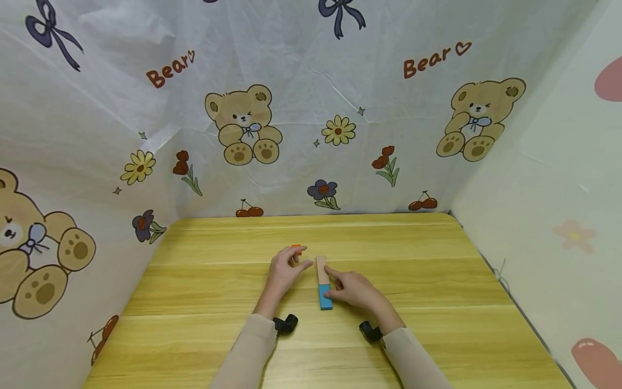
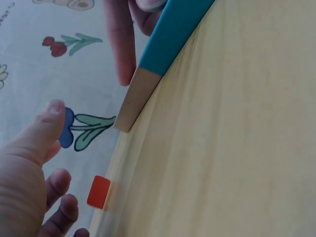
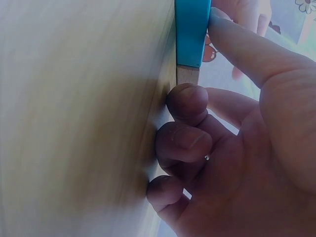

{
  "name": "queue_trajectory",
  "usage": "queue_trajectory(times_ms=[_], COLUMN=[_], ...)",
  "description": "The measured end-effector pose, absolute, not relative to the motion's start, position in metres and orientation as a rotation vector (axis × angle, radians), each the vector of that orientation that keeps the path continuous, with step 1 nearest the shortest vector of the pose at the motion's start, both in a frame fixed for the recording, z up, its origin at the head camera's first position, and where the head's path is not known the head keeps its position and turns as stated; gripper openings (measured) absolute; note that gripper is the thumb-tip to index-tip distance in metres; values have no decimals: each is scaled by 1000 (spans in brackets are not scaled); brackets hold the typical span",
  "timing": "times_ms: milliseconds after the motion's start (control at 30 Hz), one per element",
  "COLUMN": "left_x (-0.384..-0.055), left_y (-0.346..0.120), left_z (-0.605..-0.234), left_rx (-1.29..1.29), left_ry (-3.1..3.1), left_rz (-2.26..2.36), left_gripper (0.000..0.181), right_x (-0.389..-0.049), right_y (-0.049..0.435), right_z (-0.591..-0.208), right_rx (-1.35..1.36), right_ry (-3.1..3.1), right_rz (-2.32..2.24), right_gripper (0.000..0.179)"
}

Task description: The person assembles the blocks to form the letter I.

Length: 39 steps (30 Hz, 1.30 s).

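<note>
A blue block (image 1: pixel 325 298) and a bare wood block (image 1: pixel 323 269) lie end to end in one line on the table, the wood one farther away. At their right side rests my right hand (image 1: pixel 356 289): its thumb (image 3: pixel 237 42) touches the blue block and its index finger reaches the wood block's side. The other fingers curl at the tabletop. My left hand (image 1: pixel 285 271) hovers left of the line, thumb and fingers spread apart with nothing between them. Just beyond it stands a small orange-red block (image 2: pixel 99 192), partly hidden by the fingers in the head view.
The wood-grain table (image 1: pixel 204 324) reaches back to a white cloth (image 1: pixel 291 178) printed with bears and flowers. A black wrist camera (image 1: pixel 286 324) sits by the left wrist, another (image 1: pixel 371 332) by the right. A pale wall (image 1: pixel 544 205) borders the right side.
</note>
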<state>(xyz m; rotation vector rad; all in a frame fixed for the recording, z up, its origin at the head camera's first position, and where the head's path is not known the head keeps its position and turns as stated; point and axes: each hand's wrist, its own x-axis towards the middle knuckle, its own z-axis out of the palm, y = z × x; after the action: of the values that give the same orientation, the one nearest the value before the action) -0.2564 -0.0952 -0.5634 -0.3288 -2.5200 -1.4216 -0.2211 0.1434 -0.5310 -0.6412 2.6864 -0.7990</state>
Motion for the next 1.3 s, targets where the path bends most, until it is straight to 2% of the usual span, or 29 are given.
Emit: queue_trajectory(times_ms=[333,600,1300], left_x=[-261,-267,-276], left_y=[-107,-114,-117], left_z=[-565,-568,-571], left_rx=[-163,-158,-142], left_ry=[-2454,-2488,-2657], left_rz=[-1475,-1452,-1290], left_gripper=[51,55,50], right_x=[-220,-220,-220], right_y=[145,144,143], right_z=[-533,-532,-531], right_rx=[-627,-611,-624], right_ry=[2686,2685,2701], right_rz=[-807,-807,-778], right_gripper=[77,76,76])
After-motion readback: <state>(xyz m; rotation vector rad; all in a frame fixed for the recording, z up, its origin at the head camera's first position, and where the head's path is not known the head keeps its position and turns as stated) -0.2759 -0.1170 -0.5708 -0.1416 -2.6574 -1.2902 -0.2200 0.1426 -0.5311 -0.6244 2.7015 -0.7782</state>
